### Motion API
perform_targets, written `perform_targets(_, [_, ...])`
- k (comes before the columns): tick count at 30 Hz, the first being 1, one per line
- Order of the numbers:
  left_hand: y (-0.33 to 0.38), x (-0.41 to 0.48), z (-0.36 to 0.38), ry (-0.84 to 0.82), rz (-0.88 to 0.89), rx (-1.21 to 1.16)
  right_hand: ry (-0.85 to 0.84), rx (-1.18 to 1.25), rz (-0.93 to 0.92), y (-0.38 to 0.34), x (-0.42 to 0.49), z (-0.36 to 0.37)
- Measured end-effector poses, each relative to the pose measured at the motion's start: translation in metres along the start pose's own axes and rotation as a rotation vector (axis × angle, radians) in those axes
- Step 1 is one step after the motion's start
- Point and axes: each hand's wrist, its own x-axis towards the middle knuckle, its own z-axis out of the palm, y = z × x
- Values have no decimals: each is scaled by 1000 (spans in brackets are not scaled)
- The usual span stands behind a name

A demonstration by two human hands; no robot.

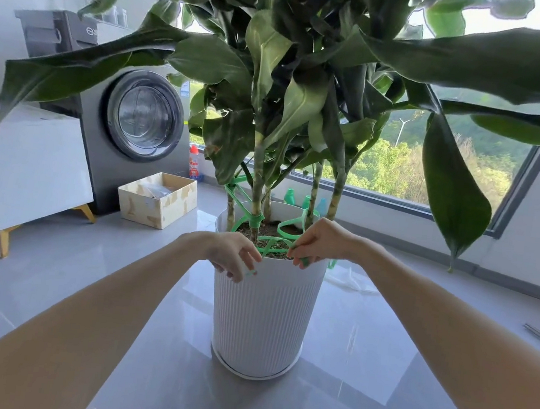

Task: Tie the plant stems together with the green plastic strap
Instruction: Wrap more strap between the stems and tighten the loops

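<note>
Now both hands are working at the white pot (267,305) rim, tie not cinched yet.
Left hand (232,257) pinches a short tail; green plastic strap (256,220) looks thin, floppy, slick, prob light, so grip near the ends. It's wrapped round one of the plant stems (257,186), loose loops running left-right over the soil; right hand (318,240) pinches the other end.

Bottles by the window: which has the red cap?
The bottle beside the washing machine, left of the white plant pot: red cap, red label. The bottles behind the pot are green and blue.
</note>
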Motion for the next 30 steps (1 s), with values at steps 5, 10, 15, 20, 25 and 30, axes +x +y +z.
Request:
perform_targets(5, [10,-4,1,-38,8,-139,16,-29,59,-1,-4,0])
perform_targets(10, [10,1,5,138,42,-256,118,-212,27,3,-3,6])
perform_targets(15, [-13,-2,4,245,-24,-225,158,-565,70,12,-6,3])
perform_targets(20, [-27,-4,3,320,-116,-155,262,-579,9,9,-3,3])
perform_targets(25, [-30,-7,0,344,-119,57,315,-206,-119,-12,2,6])
perform_targets(30, [-27,-1,0,435,1,46,59,199,41,-40,2,4])
